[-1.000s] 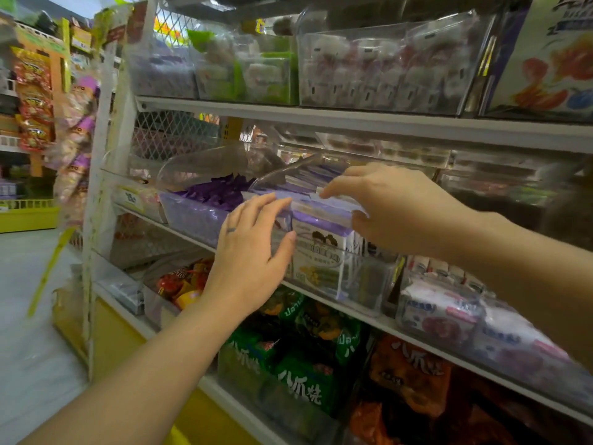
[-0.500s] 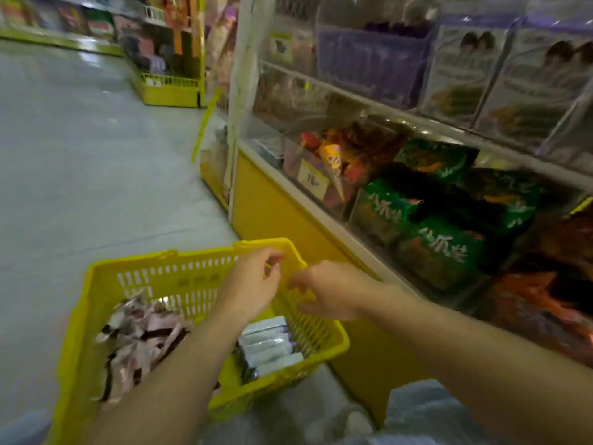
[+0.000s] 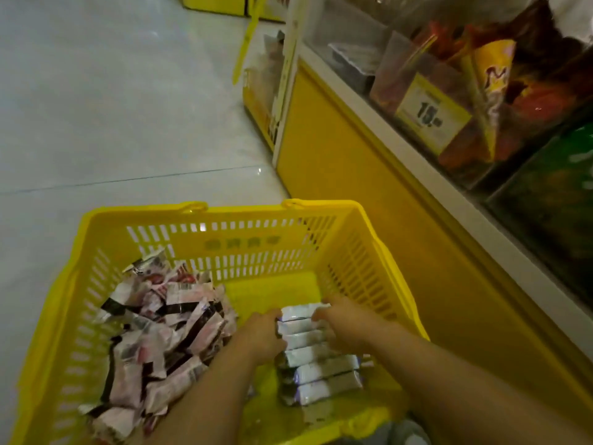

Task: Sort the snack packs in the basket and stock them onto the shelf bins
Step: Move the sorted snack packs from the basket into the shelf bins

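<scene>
The white packs stand on edge in a neat row on the right-hand side of the yellow basket, which sits on the floor beside the shelf. The left hand curls its fingers round the left ends of the farthest few packs, and the right hand hooks its fingers over their right ends, so the grip is a two-handed squeeze on the far part of the row; the nearer packs lie untouched. The step looks like lifting out a batch of one kind. To do it well, I would press inward evenly from both ends so the middle packs do not slip out, take only as many as the squeeze can hold flat, and lift straight up clear of the basket wall. A loose heap of pink and black packs fills the left side and should stay out of this batch. To the right, clear shelf bins carry a yellow price tag; which bin suits these packs cannot be told from here.
</scene>
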### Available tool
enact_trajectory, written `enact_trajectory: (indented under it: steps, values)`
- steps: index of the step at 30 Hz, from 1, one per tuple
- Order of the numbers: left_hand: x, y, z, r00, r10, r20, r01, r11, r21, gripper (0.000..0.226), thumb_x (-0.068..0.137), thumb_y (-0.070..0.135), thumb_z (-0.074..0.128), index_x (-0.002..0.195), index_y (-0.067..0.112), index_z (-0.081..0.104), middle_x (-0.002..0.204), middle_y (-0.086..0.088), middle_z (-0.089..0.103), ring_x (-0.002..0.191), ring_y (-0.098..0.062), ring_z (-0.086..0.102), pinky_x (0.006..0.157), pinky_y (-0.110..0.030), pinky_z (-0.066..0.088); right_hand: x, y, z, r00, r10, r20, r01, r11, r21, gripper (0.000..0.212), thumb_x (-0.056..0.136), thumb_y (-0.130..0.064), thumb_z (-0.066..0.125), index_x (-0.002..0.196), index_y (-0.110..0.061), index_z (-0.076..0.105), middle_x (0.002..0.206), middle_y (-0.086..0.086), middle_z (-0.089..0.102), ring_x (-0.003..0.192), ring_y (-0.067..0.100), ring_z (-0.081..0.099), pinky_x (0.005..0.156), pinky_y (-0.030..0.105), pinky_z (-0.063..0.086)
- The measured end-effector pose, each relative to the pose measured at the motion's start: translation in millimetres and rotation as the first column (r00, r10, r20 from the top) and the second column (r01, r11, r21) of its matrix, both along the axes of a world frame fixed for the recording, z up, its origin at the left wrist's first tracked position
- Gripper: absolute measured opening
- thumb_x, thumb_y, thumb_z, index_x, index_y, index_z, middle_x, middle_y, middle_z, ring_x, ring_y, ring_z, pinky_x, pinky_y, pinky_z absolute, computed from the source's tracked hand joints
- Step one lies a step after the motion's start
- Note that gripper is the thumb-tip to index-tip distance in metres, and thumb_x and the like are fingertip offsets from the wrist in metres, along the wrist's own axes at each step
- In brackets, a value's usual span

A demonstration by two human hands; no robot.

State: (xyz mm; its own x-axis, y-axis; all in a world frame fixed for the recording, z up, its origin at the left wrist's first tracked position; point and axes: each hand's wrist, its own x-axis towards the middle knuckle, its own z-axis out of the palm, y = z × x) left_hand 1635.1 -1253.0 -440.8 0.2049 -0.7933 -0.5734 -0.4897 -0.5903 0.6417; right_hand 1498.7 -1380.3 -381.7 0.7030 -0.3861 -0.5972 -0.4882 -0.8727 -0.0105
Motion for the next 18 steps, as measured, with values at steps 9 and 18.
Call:
enact_trajectory:
  steps: [9, 18]
  values:
    - [1.0, -24.9, -19.5, 0.997, 0.069, -0.042, -0.067, 0.997, 0.049, 0.098, 0.089, 0.019, 0.068, 0.153, 0.026, -0.006, 0.14, -0.009, 0.05, 0.105, -0.022, 0.057, 0.079, -0.032, 0.048, 12.8, -34.0, -44.2, 0.996, 0.053, 0.074, -0.055, 0.998, 0.028, 0.085, 0.077, -0.038, 0.068, 0.146, -0.035, 0.019, 0.14, 0.005, 0.038, 0.128, 0.03, 0.036, 0.105, 0.042, 0.029]
    - [6.4, -31.0, -23.3, 0.868, 0.474, -0.144, -0.484, 0.874, -0.041, 0.061, 0.086, 0.001, 0.065, 0.141, 0.015, 0.042, 0.128, -0.01, 0.058, 0.088, -0.018, 0.061, 0.061, -0.022, 0.049, 19.0, -34.6, -64.3, 0.995, 0.038, 0.094, -0.049, 0.992, 0.118, 0.126, 0.058, -0.078, 0.067, 0.151, -0.03, -0.002, 0.153, 0.006, 0.026, 0.135, 0.033, 0.028, 0.109, 0.048, 0.025]
